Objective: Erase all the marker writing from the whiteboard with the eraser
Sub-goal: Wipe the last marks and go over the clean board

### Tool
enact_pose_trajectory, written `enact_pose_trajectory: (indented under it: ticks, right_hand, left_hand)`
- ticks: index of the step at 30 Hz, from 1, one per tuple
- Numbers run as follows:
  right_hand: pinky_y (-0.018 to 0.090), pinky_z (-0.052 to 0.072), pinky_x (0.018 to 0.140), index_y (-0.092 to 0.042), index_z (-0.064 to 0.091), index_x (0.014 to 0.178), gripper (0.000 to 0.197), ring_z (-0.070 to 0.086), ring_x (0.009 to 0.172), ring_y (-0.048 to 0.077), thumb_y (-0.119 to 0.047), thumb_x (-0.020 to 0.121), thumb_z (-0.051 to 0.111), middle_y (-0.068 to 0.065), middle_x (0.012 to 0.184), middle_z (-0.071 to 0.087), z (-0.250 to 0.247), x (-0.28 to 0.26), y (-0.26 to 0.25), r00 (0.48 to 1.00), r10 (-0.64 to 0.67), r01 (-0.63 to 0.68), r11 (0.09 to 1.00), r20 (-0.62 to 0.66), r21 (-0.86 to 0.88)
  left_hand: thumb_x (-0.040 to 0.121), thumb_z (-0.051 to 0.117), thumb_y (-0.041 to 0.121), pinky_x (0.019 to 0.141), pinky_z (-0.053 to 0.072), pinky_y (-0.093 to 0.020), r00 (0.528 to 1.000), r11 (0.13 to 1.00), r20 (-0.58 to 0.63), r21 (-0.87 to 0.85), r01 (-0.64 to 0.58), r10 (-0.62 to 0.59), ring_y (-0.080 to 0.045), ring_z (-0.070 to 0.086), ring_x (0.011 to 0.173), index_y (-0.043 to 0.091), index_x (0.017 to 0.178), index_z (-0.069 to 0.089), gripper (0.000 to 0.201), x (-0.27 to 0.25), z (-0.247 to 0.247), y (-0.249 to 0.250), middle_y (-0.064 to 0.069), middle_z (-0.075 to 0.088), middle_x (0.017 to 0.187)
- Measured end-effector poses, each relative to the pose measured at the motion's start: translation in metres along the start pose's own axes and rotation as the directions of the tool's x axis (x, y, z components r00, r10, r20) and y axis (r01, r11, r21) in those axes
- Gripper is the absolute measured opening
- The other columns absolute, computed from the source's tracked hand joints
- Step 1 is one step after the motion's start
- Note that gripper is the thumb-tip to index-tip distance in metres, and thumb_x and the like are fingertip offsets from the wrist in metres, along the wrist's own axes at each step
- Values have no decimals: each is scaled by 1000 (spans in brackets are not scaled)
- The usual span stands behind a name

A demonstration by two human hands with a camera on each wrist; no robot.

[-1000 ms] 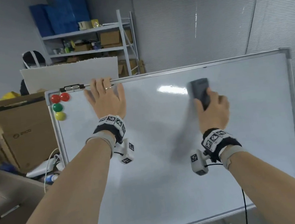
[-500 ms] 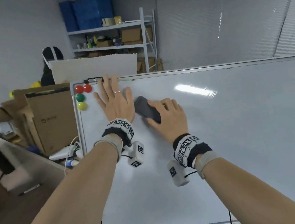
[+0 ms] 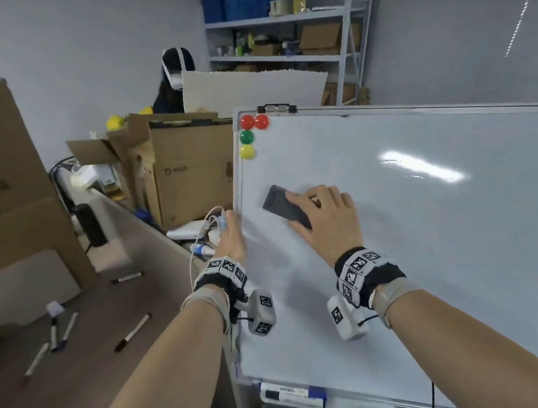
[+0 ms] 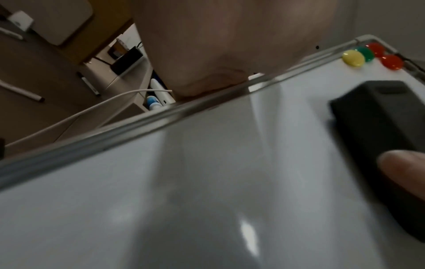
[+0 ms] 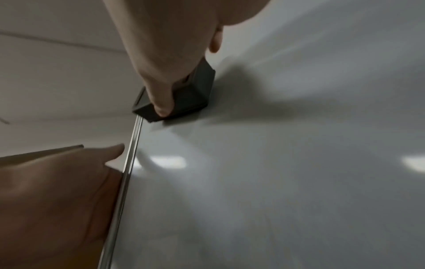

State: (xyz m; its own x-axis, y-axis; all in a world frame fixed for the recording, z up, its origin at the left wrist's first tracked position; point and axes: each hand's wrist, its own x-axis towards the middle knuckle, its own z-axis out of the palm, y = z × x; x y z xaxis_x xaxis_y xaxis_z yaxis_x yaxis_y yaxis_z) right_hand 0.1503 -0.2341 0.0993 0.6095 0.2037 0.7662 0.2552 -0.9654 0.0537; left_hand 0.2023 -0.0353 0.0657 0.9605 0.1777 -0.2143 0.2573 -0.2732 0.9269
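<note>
The whiteboard (image 3: 437, 232) stands tilted in the head view, and I see no marker writing on its face. My right hand (image 3: 317, 211) grips the dark grey eraser (image 3: 283, 207) and presses it flat on the board near the left frame. In the right wrist view the thumb lies over the eraser (image 5: 190, 98). The eraser (image 4: 377, 127) also shows in the left wrist view. My left hand (image 3: 231, 240) rests against the board's left frame edge, below the eraser. Its fingers look straight and hold nothing.
Red, green and yellow magnets (image 3: 249, 135) sit in the board's top left corner. Markers (image 3: 293, 396) lie in the tray under the board. Left of it are a brown desk (image 3: 79, 386) with loose markers, cables and cardboard boxes (image 3: 187, 170). A person (image 3: 173, 75) stands beyond.
My right hand slid the eraser from the board's upper middle over to its left side. My left hand left the board's upper face for the left frame edge. The head view swung left.
</note>
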Motion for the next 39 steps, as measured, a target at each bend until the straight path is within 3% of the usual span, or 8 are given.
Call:
enact_pose_trajectory:
  ticks: [5,14,17,20,24,30,36,39]
  right_hand:
    - [41,41,86,-28,56,137,53,49,101,29,-40,88,71,7,114,55,-30,63,22,946,298,-293,954,-127,55]
    - [40,42,83,-30,57,138,52,50,102,29,-38,88,70,5,113,54,-25,100,-5,963,225,-224,974,-147,24]
    - [41,44,81,-28,59,134,52,50,97,31,-36,85,72,8,109,54,-14,58,-4,971,198,-193,980,-134,44]
    - [45,48,75,-24,65,127,51,51,90,32,-32,79,82,9,104,58,16,-22,-8,996,-44,50,995,-71,84]
    - [42,44,78,-27,62,125,57,52,91,30,-30,75,87,7,105,61,45,-115,-22,982,-140,124,984,126,130]
    - [42,45,76,-28,64,125,60,54,89,29,-32,71,90,5,102,60,50,-182,-28,916,-236,183,965,323,185]
    - [41,46,81,-22,56,138,62,54,99,30,-36,83,81,4,118,60,25,-208,-7,946,-153,130,987,286,98]
    - [42,49,80,-19,57,135,61,54,99,28,-39,83,80,5,118,61,15,-221,1,937,-166,135,984,307,117]
  left_hand:
    - [95,17,73,110,41,-49,992,992,12,11,-124,124,-39,57,123,2,129,60,90,2,1,-10,-25,62,129]
    - [105,27,53,96,43,-37,986,986,40,-22,-164,165,-30,60,108,8,115,61,57,-6,-14,-18,-16,65,115]
    - [97,25,67,114,36,-43,983,984,75,-74,-163,168,-28,54,127,9,134,57,76,-7,-12,-20,-13,58,139]
    - [74,14,94,120,28,-50,985,987,104,-97,-127,137,-29,43,141,15,148,48,114,2,-1,-34,-11,49,151]
    - [100,22,65,121,29,-44,993,972,78,-222,-75,94,-31,38,145,7,152,39,80,0,9,-65,-14,42,155]
    - [79,26,82,121,30,-43,995,925,51,-365,104,-92,-24,40,144,19,154,38,99,-3,18,-114,-3,44,155]
    - [98,36,50,104,43,-48,940,970,-255,145,-195,227,-35,57,118,5,115,63,55,-43,38,-134,-14,64,119]
    - [99,39,45,123,22,-45,907,950,-359,287,-119,222,-30,33,146,7,146,43,60,-66,48,-148,-12,41,154]
